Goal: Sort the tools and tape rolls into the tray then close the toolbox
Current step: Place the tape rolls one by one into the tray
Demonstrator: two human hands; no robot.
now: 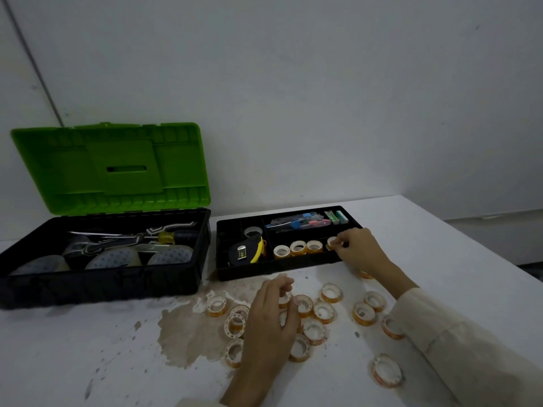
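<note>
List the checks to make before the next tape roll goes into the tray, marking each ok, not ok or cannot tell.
1. The right hand pinches a tape roll over the tray: ok.
2. Space for it beside the three rolls: ok.
3. The left hand holds the next one: cannot tell.
4. The loose rolls are all off the table: not ok.
5. The toolbox lid is shut: not ok.

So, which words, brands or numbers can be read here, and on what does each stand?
None can be read.
Tape measure: pale plate on its side, too blurred to read.
Rolls: orange cores, any print too small to read.
Green lid: no text seen.
</note>
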